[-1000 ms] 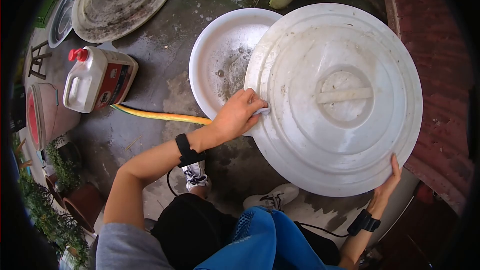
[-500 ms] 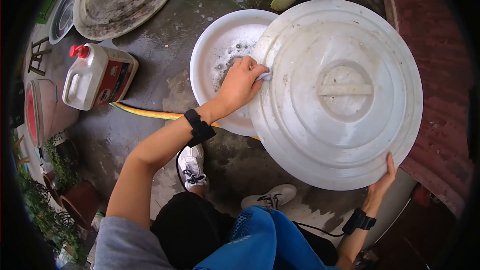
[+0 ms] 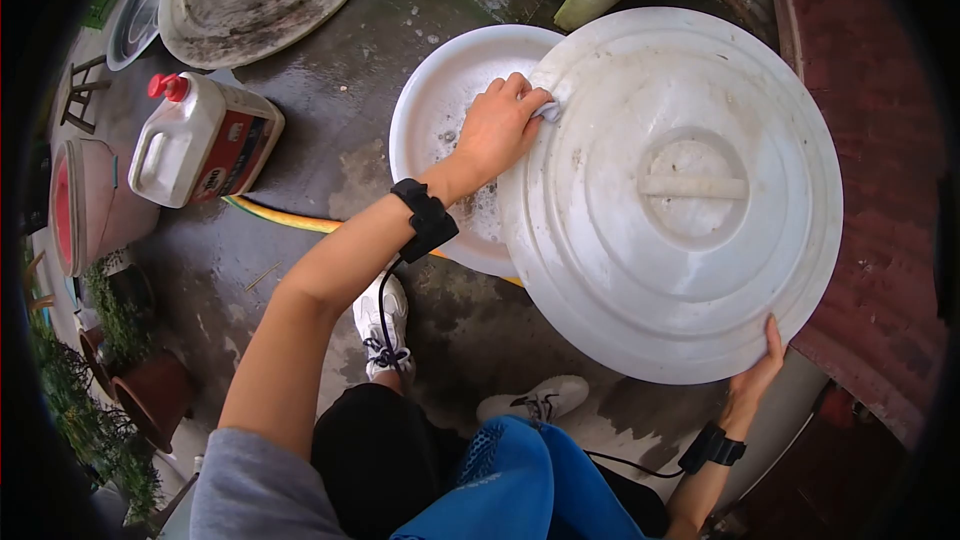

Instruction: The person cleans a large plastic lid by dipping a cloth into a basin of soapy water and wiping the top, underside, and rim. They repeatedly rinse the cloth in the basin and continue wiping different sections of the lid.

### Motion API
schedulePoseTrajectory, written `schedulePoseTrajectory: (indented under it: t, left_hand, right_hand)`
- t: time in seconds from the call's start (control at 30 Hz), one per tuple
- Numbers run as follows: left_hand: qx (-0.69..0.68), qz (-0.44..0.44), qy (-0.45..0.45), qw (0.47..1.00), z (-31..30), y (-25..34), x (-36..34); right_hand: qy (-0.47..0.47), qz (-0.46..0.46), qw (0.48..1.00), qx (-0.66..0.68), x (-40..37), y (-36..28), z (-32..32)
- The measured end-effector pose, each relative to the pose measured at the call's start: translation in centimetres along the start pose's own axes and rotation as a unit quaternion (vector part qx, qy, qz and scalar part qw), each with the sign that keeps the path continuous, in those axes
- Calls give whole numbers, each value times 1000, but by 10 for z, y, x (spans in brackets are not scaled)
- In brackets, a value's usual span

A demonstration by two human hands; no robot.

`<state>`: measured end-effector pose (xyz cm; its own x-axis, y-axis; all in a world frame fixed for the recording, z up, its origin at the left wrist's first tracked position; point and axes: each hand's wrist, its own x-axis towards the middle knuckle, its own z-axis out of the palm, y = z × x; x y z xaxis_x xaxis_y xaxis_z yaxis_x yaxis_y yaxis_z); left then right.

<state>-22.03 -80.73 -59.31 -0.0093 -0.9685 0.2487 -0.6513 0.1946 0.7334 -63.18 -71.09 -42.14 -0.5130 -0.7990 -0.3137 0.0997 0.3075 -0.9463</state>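
A large round white plastic lid (image 3: 620,270) with a recessed handle is held tilted over a white basin (image 3: 420,90) of sudsy water. My left hand (image 3: 498,130) is closed around a small pale cloth (image 3: 547,111), pressed to the lid's upper left rim. Brownish specks mark the lid near there. At the lower right, my right hand (image 3: 757,370) grips the lid's edge, thumb on top and the other fingers hidden beneath.
A white jug with a red pump top (image 3: 210,140) stands at left, beside a pinkish bucket (image 3: 95,205). A dirty round lid (image 3: 265,0) lies at upper left. A yellow hose (image 3: 285,217) runs under the basin. A green stool (image 3: 580,0) stands behind; potted plants (image 3: 120,310) are at left.
My left hand with the cloth has moved up along the lid's left rim. My right hand keeps its grip on the lid. The view has shifted slightly.
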Motion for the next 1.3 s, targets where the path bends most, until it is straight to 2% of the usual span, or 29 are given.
schedulePoseTrajectory:
  t: [0.1,0.17,0.23,0.3,0.4,0.43,0.5,0.53,0.57,0.63,0.77,0.93,1.0,1.1,1.17,1.23,1.3]
  left_hand:
    - [32,25,-13,999,0,-1,0]
    - [27,19,-58,998,-6,5,-23]
    - [19,30,-61,997,-11,13,-50]
    - [9,53,-118,992,-17,24,-75]
    - [17,89,-157,983,-21,34,-92]
    - [17,90,-157,983,-19,33,-88]
    - [17,36,-119,992,-13,22,-67]
    - [12,26,-70,997,-7,11,-52]
    - [12,26,-69,997,-5,5,-35]
    - [30,-15,1,999,-2,-1,-7]
    - [27,-20,6,999,5,-2,1]
    - [4,-17,-72,997,-13,24,-71]
    - [-53,24,-132,989,-19,37,-100]
    - [-70,50,-170,982,-22,43,-111]
    - [-80,43,-166,982,-17,32,-94]
    - [-23,1,-73,997,-11,15,-64]
    - [27,-10,-51,998,-12,-4,-30]
  right_hand:
    - [0,-1,1000,14,1,4,0]
    - [3,-1,1000,15,-1,4,3]
    - [9,0,1000,17,-1,5,2]
    - [18,1,1000,11,-1,5,1]
    - [6,-3,1000,0,-2,3,5]
    - [7,-4,1000,0,-2,4,4]
    - [3,-6,1000,-9,-2,7,2]
    - [3,-6,1000,-10,-2,7,1]
    - [3,-10,1000,-12,0,7,0]
    - [3,-14,1000,-13,-1,7,2]
    - [15,-37,999,-11,-6,9,10]
    - [19,-27,999,-4,-3,11,7]
    - [19,-32,999,-5,-2,12,8]
    - [13,-8,1000,-5,-1,11,6]
    - [14,-11,1000,-8,-2,13,4]
    - [14,-13,1000,-12,-2,13,2]
    - [4,-11,1000,-8,0,14,-2]
